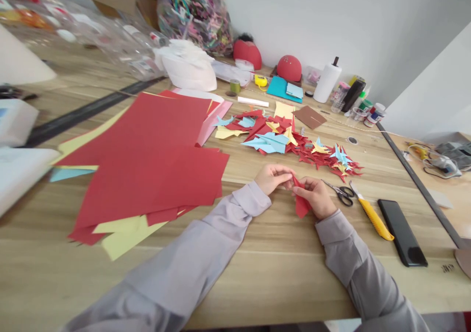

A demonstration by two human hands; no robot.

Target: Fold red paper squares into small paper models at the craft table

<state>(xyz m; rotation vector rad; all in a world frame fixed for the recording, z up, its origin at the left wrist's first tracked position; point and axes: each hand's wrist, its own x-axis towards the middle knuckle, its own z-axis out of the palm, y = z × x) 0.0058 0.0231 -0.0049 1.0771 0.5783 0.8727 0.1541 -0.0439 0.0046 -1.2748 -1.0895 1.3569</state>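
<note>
A small folded piece of red paper is held just above the wooden table, pinched between both hands. My left hand grips its upper tip with thumb and fingers closed. On the other side, my right hand has its thumb pressed on the paper's middle, and the lower part hangs free below. Behind the hands lies a heap of folded paper planes in red, blue and yellow. Scissors with black handles rest close to my right hand, beside a yellow utility knife.
Large red paper sheets are stacked at the left, with yellow and blue sheets beneath. A black phone lies at the right. Farther back stand a white cup stack, a yellow tape measure, a white bottle and several small jars.
</note>
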